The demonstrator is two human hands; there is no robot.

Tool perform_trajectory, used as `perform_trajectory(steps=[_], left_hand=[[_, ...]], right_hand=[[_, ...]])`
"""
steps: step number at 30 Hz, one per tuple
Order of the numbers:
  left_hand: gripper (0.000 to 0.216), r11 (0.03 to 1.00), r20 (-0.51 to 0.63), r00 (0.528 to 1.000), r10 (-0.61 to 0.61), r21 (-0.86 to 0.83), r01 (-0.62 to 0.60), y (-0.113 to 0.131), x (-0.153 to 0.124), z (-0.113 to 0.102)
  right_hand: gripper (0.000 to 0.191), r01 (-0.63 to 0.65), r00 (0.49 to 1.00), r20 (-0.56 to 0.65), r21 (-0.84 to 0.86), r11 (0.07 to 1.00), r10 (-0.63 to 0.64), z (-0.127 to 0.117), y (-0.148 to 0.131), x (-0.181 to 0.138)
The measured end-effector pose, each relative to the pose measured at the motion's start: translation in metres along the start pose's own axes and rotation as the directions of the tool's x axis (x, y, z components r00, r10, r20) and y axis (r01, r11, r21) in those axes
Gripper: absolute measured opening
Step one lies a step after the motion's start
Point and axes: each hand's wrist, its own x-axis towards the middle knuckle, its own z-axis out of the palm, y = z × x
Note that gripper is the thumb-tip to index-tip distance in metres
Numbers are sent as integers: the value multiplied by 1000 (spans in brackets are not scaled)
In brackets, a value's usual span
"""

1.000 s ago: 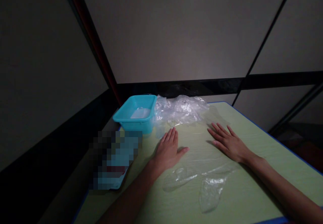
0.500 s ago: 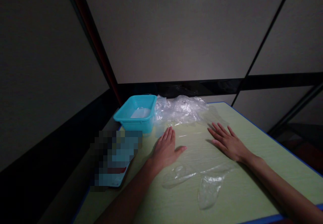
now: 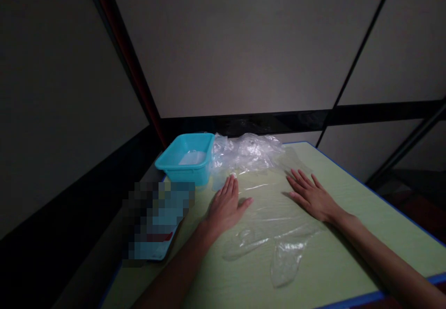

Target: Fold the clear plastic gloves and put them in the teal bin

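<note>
A thin, clear plastic bag (image 3: 266,225) lies spread flat across the table, with two loose flaps toward the near side. My left hand (image 3: 226,204) rests palm down at its left edge, fingers together and straight, thumb held out. On the right, my right hand (image 3: 311,200) lies flat with fingers spread, at or beside the plastic's right edge. Both hands are open and grasp nothing. Beyond my fingertips sits a crumpled heap of clear plastic (image 3: 252,148); whether it joins the flat piece I cannot tell.
A turquoise plastic basin (image 3: 188,174) stands at the table's back left, with something whitish inside. Left of my forearm lies a flat object (image 3: 158,225), mostly blurred out. The pale green table (image 3: 348,193) has blue edging and meets a panelled wall (image 3: 244,58) behind.
My left thumb has drawn slightly closer to the fingers, and that hand has shifted a little left. The right hand stays put. The whole view has moved slightly.
</note>
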Motion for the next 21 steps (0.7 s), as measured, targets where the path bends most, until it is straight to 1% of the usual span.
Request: perform_trajectory(steps=[4,7,12,14,16,18,20,21], left_hand=[[67,999,-48,999,14,-42,-16,-1,0,-1],[59,996,-119,993,23,-80,-33,-1,1,-4],[41,989,-269,962,47,-126,-83,3,0,-14],[34,983,-328,941,84,-128,-133,6,-3,-19],[29,965,-400,899,176,-112,-239,12,-7,-24],[25,916,-440,838,323,-77,-394,20,-13,-29],[23,846,-407,787,463,-63,-530,29,-20,-33],[22,814,-372,773,514,-75,-576,34,-24,-35]], right_hand=[[66,-27,1000,13,-6,1000,27,-1,-1,0],[65,-42,999,-9,12,999,42,-2,-1,0],[59,-18,999,-39,44,999,20,-4,0,1],[57,-7,999,-54,59,998,10,-5,0,1],[55,8,998,-69,82,997,-2,-7,0,2],[53,24,996,-87,108,994,-15,-9,0,2],[51,44,994,-104,137,990,-30,-12,0,3],[50,56,993,-111,150,987,-39,-13,1,4]])
